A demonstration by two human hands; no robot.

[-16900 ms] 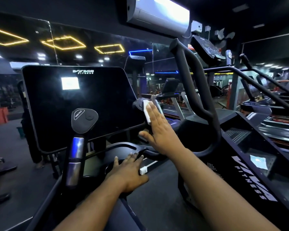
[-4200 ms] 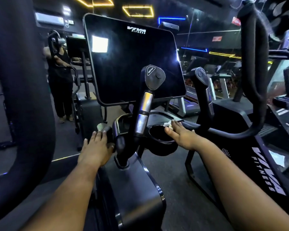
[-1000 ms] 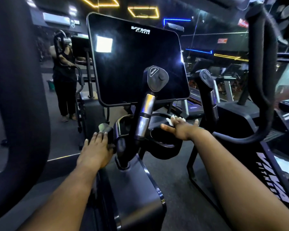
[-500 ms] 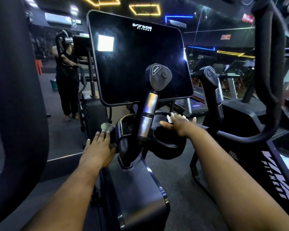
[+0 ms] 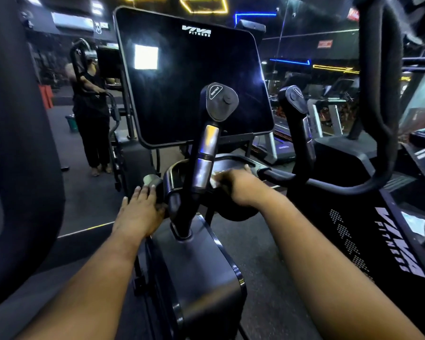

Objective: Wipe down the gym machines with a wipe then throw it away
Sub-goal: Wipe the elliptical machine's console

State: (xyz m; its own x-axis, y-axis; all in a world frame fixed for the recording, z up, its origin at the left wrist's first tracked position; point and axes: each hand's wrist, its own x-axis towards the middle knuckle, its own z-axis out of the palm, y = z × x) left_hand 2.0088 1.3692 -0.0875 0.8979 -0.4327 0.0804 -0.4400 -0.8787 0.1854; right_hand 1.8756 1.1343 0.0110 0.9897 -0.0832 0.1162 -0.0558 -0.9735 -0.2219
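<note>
- Wipe point(image 5: 214, 180) sits under our right hand point(image 5: 238, 186), only a white corner showing at the fingertips; the hand presses it down onto the black tray point(image 5: 233, 161) behind the near grip point(image 5: 206, 153).
- Our right hand is curled over the wipe, grasping it against the tray rather than pinching it clear.
- Our left hand point(image 5: 139, 212) lies flat and released on the machine's left side, fingers near a small silver knob point(image 5: 149, 179) — it looks like a brace, holding nothing.
- We judge the task to be mid-way at best: the wiping stroke is on the tray of this one machine, and nothing in view tells us which other parts are already clean.
- Screen point(image 5: 194, 77), far grip point(image 5: 298, 119) and the big curved handle point(image 5: 378, 94) show no wetness we can read, so we cannot say whether they are done.
- Other machines stand to the right and behind; we cannot tell their state.
- Left to do — finish this machine, go on to any others, then bin the wipe. No bin for certain in view; a small green tub point(image 5: 72, 123) stands far off on the floor, near a person point(image 5: 90, 106) at another machine, but we cannot tell its use.
</note>
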